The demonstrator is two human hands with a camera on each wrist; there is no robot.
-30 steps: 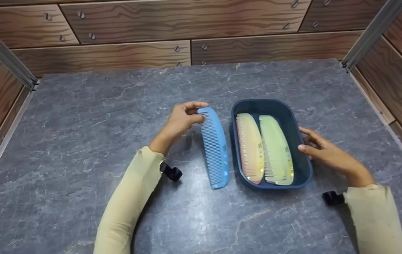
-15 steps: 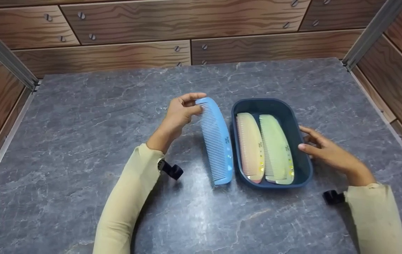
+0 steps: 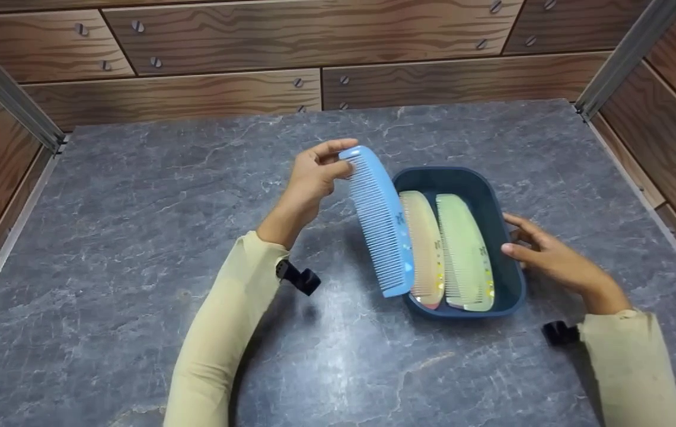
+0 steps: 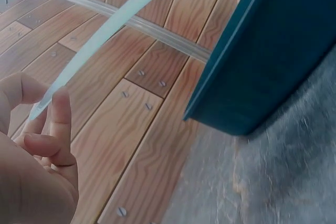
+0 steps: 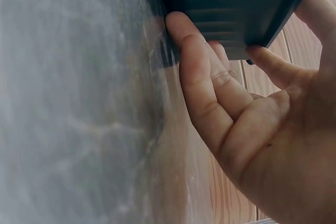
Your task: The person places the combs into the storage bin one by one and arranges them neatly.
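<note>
My left hand (image 3: 314,178) pinches one end of a blue comb (image 3: 379,225) between thumb and fingers. The comb tilts in the air, its lower end overlapping the left rim of a dark blue plastic box (image 3: 507,290). In the left wrist view the comb (image 4: 105,30) shows edge-on, apart from the box (image 4: 262,51). Inside the box lie a pale yellow-pink comb (image 3: 424,249) and a light green comb (image 3: 465,249), side by side. My right hand (image 3: 551,258) holds the box's right wall, thumb over the rim; fingers (image 5: 197,66) touch the outside.
The box stands on a grey marbled tabletop (image 3: 166,237). Wood-patterned panels (image 3: 314,35) close off the back and sides, with metal posts (image 3: 628,59) at the back corners. Black wrist cameras (image 3: 299,277) sit on both sleeves.
My left hand has lifted the blue comb off the table and moved it right and away from me, so it now overlaps the box's left edge. The right hand and box have stayed put.
</note>
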